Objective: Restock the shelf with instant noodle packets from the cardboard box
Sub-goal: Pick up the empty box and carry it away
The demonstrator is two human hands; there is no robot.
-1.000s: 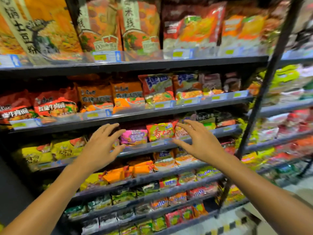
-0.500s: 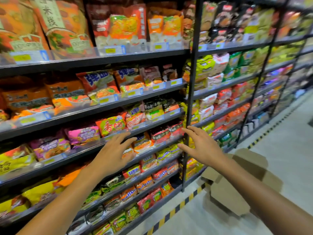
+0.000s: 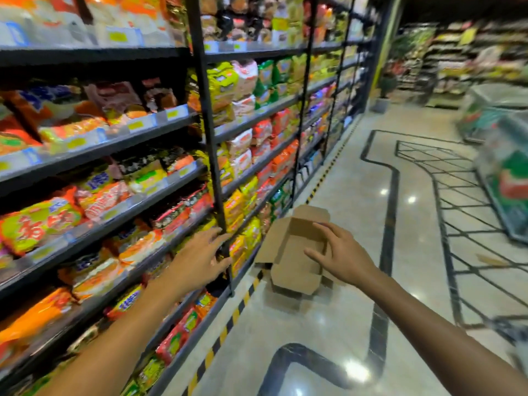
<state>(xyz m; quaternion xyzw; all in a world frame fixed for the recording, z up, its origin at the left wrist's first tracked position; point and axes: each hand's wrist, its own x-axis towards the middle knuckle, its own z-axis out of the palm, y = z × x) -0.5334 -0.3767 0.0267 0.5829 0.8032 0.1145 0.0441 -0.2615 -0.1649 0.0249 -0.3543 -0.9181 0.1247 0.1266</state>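
A brown cardboard box stands on the floor by the foot of the shelf, its flaps open; its inside is hidden from here. The dark metal shelf fills the left side, its tiers packed with instant noodle packets. My left hand is stretched out with spread fingers in front of a lower tier, beside the black upright post, and holds nothing. My right hand reaches forward with fingers spread, in front of the box's open flaps, empty too.
A black upright post divides the shelf bays. Yellow-black hazard tape runs along the shelf base. The glossy aisle floor opens to the right. Low display bins stand at the far right, more shelving in the back.
The view has swung right, from facing the shelf to looking down the aisle. The cardboard box has come into full view, and both empty hands have shifted away from the packets toward it.
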